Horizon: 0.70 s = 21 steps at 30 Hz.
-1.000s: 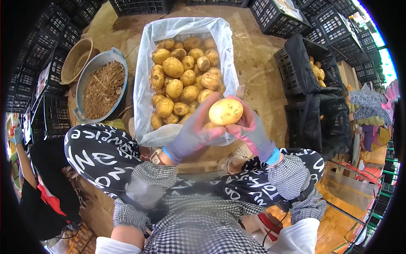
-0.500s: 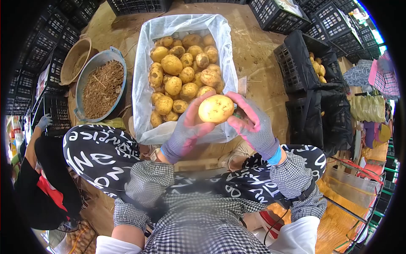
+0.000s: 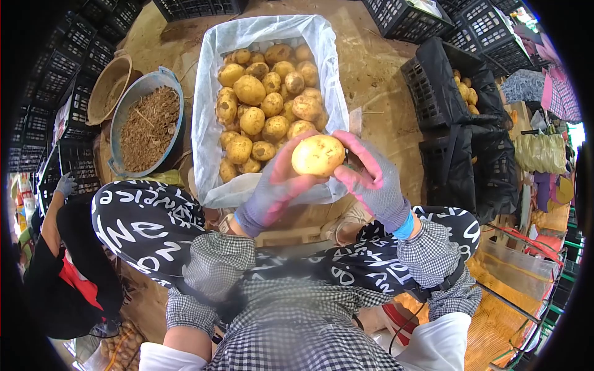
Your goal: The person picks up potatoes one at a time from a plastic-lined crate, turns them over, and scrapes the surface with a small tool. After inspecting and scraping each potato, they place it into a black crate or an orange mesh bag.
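A pale yellow potato (image 3: 318, 156) with small brown marks is held up between both hands, over the near right corner of a crate (image 3: 207, 105) lined with white sheeting. My left hand (image 3: 276, 185), in a grey and pink glove, grips its left side. On the right side, the gloved fingers of my right hand (image 3: 370, 179) press against the same potato. Many soil-marked potatoes (image 3: 250, 90) fill the lined crate beyond my hands.
Left of the crate stand a blue tub of brown debris (image 3: 148, 127) and a tan basin (image 3: 108, 93). Black crates (image 3: 427, 93), one holding potatoes, are on the right. A co-worker's gloved hand (image 3: 65, 184) shows at far left.
The potato has turned slightly and shifted a little to the right and up between my hands. At far right, a person in checked cloth has moved.
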Motion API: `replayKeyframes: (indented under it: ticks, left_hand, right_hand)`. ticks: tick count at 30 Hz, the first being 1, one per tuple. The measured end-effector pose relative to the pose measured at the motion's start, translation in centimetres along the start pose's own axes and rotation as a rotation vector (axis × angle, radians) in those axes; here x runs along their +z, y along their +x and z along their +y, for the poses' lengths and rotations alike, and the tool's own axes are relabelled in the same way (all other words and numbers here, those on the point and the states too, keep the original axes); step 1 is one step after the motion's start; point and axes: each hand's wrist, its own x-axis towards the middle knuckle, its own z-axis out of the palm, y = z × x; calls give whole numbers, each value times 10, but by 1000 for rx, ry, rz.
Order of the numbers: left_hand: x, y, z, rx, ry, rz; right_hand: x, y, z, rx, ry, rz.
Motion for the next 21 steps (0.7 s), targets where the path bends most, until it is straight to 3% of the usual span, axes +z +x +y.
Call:
replayKeyframes:
  ticks: [2,4,6,13,21]
  left_hand:
    - [2,3,-1,6,181,82]
    - [1,6,-1,-92,217,212]
    - [-1,6,-1,-126,300,284]
    - [-6,0,-2,-12,846,254]
    - [-8,1,-1,-22,1016,211]
  right_hand:
    - [6,-2,-10,268,207,22]
    - [-1,0,9,-11,-160,73]
    - [-3,-1,13,-155,-277,82]
    - [8,-6,9,-133,-282,-139]
    - [10,-10,11,95,-163,-176]
